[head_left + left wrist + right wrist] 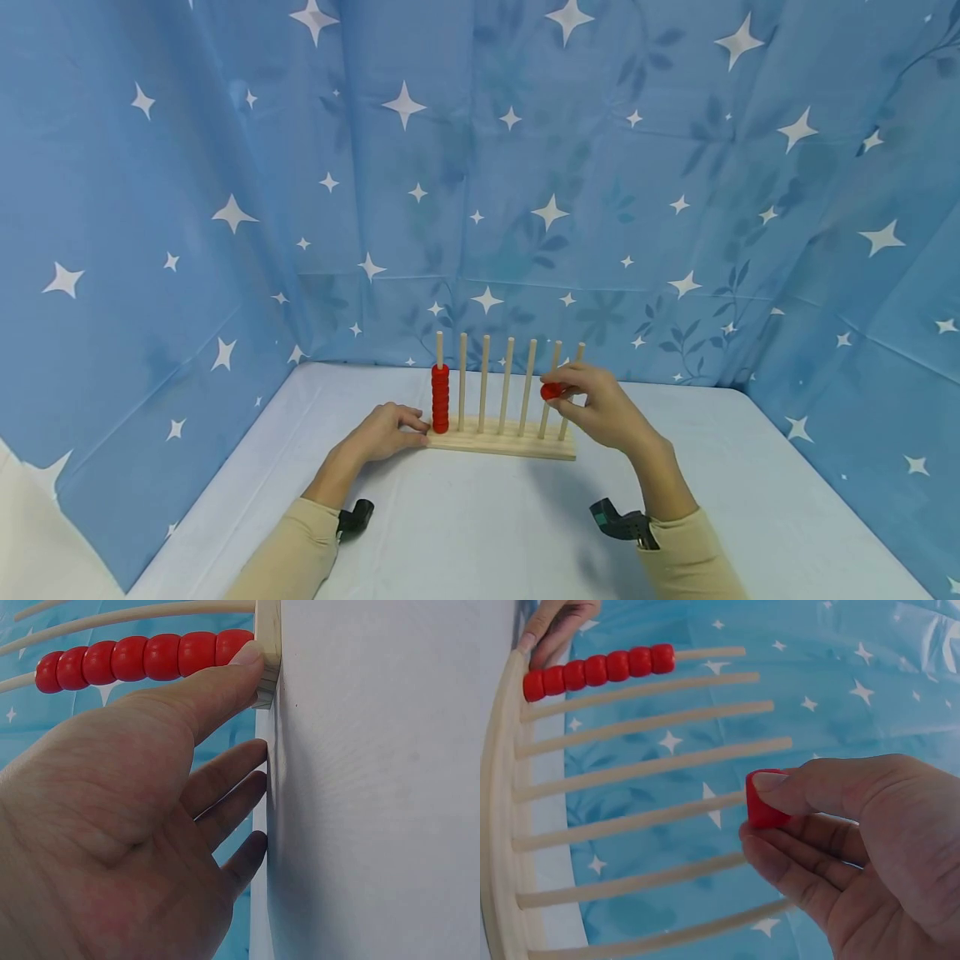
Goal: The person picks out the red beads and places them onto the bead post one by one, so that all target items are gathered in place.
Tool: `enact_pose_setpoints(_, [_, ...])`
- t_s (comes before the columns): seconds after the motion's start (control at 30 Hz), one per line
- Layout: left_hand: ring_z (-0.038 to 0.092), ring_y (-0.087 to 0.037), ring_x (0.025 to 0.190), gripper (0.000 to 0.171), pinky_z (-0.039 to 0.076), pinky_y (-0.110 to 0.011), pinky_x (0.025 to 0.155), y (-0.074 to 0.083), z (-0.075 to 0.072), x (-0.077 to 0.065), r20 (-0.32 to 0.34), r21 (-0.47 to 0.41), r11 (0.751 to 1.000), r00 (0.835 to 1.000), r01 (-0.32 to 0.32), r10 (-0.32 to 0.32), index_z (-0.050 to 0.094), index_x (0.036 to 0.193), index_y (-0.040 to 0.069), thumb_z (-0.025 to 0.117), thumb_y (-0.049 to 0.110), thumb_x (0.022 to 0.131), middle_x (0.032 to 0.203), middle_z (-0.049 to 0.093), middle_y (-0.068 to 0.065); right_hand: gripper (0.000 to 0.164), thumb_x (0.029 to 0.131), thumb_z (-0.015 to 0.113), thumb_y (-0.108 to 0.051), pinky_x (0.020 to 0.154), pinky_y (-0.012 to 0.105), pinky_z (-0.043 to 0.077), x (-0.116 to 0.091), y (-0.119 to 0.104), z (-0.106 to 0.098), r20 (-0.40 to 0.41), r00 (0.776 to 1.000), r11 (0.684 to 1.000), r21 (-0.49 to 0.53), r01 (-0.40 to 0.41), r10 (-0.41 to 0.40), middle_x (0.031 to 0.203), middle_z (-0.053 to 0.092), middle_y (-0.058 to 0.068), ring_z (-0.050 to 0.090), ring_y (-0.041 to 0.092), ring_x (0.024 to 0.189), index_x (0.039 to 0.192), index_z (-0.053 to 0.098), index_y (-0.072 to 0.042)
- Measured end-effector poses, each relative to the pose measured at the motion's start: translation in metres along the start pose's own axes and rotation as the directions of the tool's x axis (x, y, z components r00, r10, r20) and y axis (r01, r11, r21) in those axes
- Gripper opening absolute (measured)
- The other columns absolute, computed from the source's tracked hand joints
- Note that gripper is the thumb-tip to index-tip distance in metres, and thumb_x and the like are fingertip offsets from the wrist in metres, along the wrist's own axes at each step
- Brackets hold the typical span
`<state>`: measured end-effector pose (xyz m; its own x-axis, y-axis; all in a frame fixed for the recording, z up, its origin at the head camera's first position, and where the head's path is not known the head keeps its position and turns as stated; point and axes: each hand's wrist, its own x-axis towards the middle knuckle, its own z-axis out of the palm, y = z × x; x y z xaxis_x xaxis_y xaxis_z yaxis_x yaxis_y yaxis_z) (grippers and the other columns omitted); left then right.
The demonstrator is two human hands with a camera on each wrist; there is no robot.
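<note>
A wooden bead rack (501,442) stands on the table with several upright pegs in a row. Its leftmost peg carries a stack of red beads (440,400), with the bare peg tip above. At the rack's left end, my left hand (385,432) pinches the base. The thumb (225,686) lies on the base's end in the left wrist view, and the other fingertips reach the table; the index finger is mostly hidden. My right hand (600,407) pinches one red bead (765,799) between thumb and fingers, at mid-height by the right-hand pegs. Whether a peg passes through it, I cannot tell.
A white-covered table (480,517) lies under the rack. Blue curtains with white stars (487,250) hang behind and on both sides. Each wrist wears a small black camera mount, such as the right one (622,522).
</note>
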<state>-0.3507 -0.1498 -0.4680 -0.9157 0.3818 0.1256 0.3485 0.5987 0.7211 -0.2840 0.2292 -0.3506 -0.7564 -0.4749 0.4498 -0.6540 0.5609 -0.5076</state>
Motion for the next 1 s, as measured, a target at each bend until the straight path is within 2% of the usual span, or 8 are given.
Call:
enact_pose_setpoints(0.1, [0.056, -0.039, 0.138, 0.020, 0.041, -0.059, 0.116, -0.001, 0.000, 0.000, -0.003, 0.005, 1.000, 1.000, -0.001, 0.001, 0.085, 0.106, 0.014, 0.084, 0.023, 0.088, 0.138, 0.068, -0.017, 0.033, 0.094, 0.074, -0.001, 0.078, 0.028, 0.060, 0.005, -0.003, 0.009, -0.019, 0.999, 0.999, -0.020, 0.033, -0.034, 0.116, 0.073, 0.006, 0.073, 0.020, 0.097, 0.126, 0.071, -0.006])
enact_pose_setpoints(0.23, [0.056, -0.040, 0.138, 0.019, 0.041, -0.058, 0.116, 0.000, -0.001, -0.001, -0.002, 0.007, 1.000, 1.000, -0.003, 0.003, 0.085, 0.106, 0.014, 0.084, 0.022, 0.088, 0.138, 0.068, -0.017, 0.032, 0.095, 0.074, -0.001, 0.074, 0.029, 0.060, 0.011, -0.008, 0.018, -0.065, 0.995, 0.996, -0.059, 0.073, -0.076, 0.114, 0.073, 0.006, 0.073, 0.019, 0.097, 0.126, 0.071, -0.004])
enact_pose_setpoints(0.5, [0.057, -0.040, 0.138, 0.019, 0.042, -0.058, 0.115, 0.000, -0.001, -0.001, 0.003, 0.016, 1.000, 1.000, -0.026, 0.026, 0.085, 0.107, 0.014, 0.083, 0.022, 0.089, 0.138, 0.068, -0.018, 0.029, 0.096, 0.075, -0.007, 0.078, 0.033, 0.061, 0.024, -0.018, 0.029, -0.158, 0.976, 0.983, -0.127, 0.129, -0.149, 0.113, 0.072, 0.003, 0.072, 0.018, 0.098, 0.124, 0.072, -0.010])
enact_pose_setpoints(0.63, [0.058, -0.040, 0.137, 0.019, 0.043, -0.058, 0.115, 0.001, -0.001, 0.000, 0.003, 0.012, 0.999, 1.000, -0.031, 0.031, 0.085, 0.107, 0.014, 0.083, 0.021, 0.089, 0.138, 0.068, -0.019, 0.028, 0.095, 0.075, -0.005, 0.079, 0.035, 0.062, 0.030, -0.022, 0.031, -0.191, 0.966, 0.979, -0.141, 0.149, -0.175, 0.113, 0.072, 0.005, 0.073, 0.019, 0.099, 0.123, 0.072, -0.007])
enact_pose_setpoints(1.0, [0.058, -0.041, 0.136, 0.019, 0.043, -0.059, 0.114, 0.001, -0.001, -0.002, -0.001, 0.029, 0.999, 0.999, -0.037, 0.037, 0.085, 0.106, 0.013, 0.084, 0.021, 0.088, 0.136, 0.069, -0.019, 0.030, 0.095, 0.075, -0.004, 0.085, 0.037, 0.062, 0.052, -0.036, 0.038, -0.282, 0.912, 0.942, -0.244, 0.232, -0.298, 0.120, 0.071, 0.011, 0.071, 0.023, 0.104, 0.125, 0.072, -0.003])
